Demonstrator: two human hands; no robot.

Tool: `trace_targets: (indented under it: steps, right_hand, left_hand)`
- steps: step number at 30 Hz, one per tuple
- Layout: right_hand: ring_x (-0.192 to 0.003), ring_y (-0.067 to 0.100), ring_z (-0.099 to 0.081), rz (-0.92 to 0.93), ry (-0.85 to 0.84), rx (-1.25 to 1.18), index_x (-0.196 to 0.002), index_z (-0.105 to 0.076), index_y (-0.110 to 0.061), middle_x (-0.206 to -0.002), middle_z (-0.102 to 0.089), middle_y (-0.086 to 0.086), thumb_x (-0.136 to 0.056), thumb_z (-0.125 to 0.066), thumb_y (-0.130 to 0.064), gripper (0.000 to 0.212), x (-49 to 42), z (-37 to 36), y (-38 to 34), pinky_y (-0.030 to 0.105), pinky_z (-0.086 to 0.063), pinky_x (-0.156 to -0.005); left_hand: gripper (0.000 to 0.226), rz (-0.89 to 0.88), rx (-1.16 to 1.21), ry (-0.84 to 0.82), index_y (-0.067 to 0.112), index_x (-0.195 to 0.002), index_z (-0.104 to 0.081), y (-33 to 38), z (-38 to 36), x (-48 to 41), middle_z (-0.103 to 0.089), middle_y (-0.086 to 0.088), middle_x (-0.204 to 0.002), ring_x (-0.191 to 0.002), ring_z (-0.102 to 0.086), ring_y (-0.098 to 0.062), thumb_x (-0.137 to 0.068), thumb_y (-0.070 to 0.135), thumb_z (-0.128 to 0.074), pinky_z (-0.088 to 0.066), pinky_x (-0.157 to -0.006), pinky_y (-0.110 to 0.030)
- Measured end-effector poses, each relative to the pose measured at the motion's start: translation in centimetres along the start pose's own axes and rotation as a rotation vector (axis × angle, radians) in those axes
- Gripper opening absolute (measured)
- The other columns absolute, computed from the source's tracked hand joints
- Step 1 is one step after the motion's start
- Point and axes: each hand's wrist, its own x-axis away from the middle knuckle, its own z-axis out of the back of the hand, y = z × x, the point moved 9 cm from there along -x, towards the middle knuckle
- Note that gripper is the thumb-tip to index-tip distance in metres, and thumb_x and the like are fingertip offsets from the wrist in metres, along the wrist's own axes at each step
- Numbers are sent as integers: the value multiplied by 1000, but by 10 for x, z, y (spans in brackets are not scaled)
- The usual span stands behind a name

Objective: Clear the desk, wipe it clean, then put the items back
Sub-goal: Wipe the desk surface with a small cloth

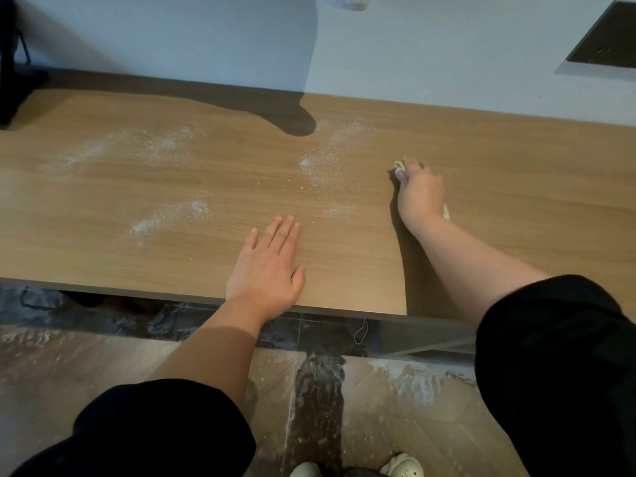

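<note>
White powder (320, 163) dusts the wooden counter (499, 173) from 9 to 12 o'clock. The left hand (266, 270) lies flat, fingers spread, at 6 o'clock. The right hand (420, 191), at its 2 o'clock, clutches a pale cloth (399, 165) against the counter.

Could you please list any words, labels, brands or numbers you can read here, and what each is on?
None: no readable text shows on the desk, the wall, the cloth in the right hand or the shoes.
</note>
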Motion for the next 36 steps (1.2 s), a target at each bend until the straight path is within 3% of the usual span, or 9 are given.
trace_targets:
  steps: [7, 11, 13, 15, 17, 20, 25, 29, 36]
  right_hand:
    - [-130, 30, -43, 360, -138, 63, -138, -40, -6, -139, -48, 13, -90, -47, 0, 48, 53, -37, -71, 43, -23, -117]
    - [-145, 20, -22, 539, -262, 95, -150, -26, -12, -156, -27, 6, -94, -44, 2, 60, 93, -37, -79, 29, -6, -117]
    - [-141, 20, -30, 480, -254, -27, -148, -31, -13, -153, -34, 5, -97, -43, -2, 54, 89, -23, -75, 33, -14, -118]
    - [-134, 25, -42, 317, -91, -135, -141, -41, -13, -144, -46, 7, -98, -41, -6, 44, 61, 0, -53, 42, -30, -114]
    - [-141, 25, -31, 121, 34, -113, -146, -36, -9, -152, -36, 10, -98, -38, -1, 48, 32, 11, -20, 45, -24, -117]
    - [-145, 24, -24, 3, -6, -12, -148, -32, -7, -155, -31, 11, -96, -38, 5, 54, 12, 0, 0, 42, -17, -119]
    - [-139, 29, -34, 239, -98, 8, -146, -37, -10, -150, -39, 10, -97, -41, 0, 50, 24, -28, -61, 42, -23, -117]
    - [-143, 33, -26, 345, -262, 28, -148, -35, -21, -156, -30, 4, -102, -39, -11, 47, 31, -48, -79, 41, -20, -117]
    - [-142, 23, -29, 637, -410, -13, -142, -42, -26, -152, -34, -4, -98, -47, -11, 47, 92, -57, -96, 42, -18, -120]
  left_hand:
    - [68, 4, -18, -20, 14, -154, 9, 1, 1, 0, 14, -2, -163, -150, 13, -17, -100, 47, -13, 0, -123, -43]
    - [68, 4, -23, -18, 13, -154, 10, 1, 1, -1, 14, -2, -163, -150, 13, -17, -100, 47, -13, 0, -123, -43]
    - [68, 3, -20, -19, 14, -154, 11, 1, 1, -1, 15, -2, -162, -150, 14, -16, -99, 47, -13, 0, -123, -43]
    - [68, 2, -16, -14, 14, -154, 11, 0, 1, -1, 15, -2, -162, -150, 14, -16, -99, 47, -12, 0, -123, -43]
    - [68, 3, -16, -16, 14, -154, 11, 0, 0, -1, 15, -1, -162, -150, 14, -16, -99, 47, -12, 0, -123, -43]
    - [68, 2, -25, -16, 14, -154, 10, 0, -1, -1, 15, -2, -162, -150, 13, -16, -99, 47, -13, 0, -123, -43]
    - [68, 18, -23, -15, 12, -154, 10, -1, 0, 0, 15, -4, -162, -150, 14, -17, -100, 46, -14, 2, -123, -41]
    - [68, 45, -17, -29, 9, -154, 10, -2, 0, 0, 16, -8, -162, -150, 15, -19, -101, 43, -17, 3, -123, -41]
    - [66, 86, -32, -40, 8, -154, 9, -5, -1, 1, 15, -10, -162, -150, 15, -21, -101, 40, -15, 1, -123, -43]
